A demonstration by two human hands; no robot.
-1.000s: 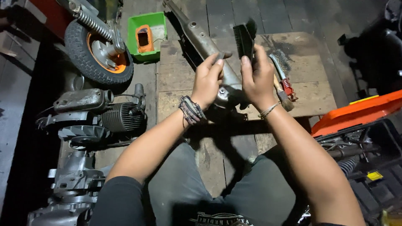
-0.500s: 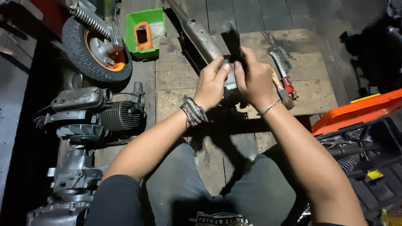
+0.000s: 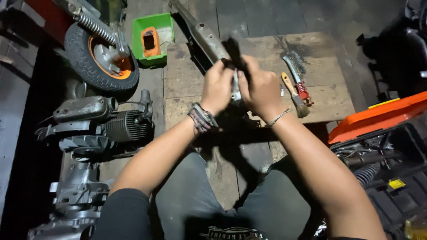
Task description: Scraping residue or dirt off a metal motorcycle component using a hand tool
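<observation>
Hands meet above the wooden bench point(image 3: 195, 84): right hand point(image 3: 260, 89) is clamped on a black brush point(image 3: 233, 51), left hand point(image 3: 216, 86) pinches its front. Brush looks light, with a stiff back and springy bristles; the back is the best hold. Long metal casing point(image 3: 207, 40) lies beneath.

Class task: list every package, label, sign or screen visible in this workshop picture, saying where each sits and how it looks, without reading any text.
Small yellow rectangular label: lower right, on the dark parts tray under the orange plastic lid.
Pale printed emblem on the dark shirt: bottom centre, curved, partly cut off.
Green square plastic tub: top left beside the orange-hubbed wheel, holding an orange block.
No screens or signs show.
</observation>
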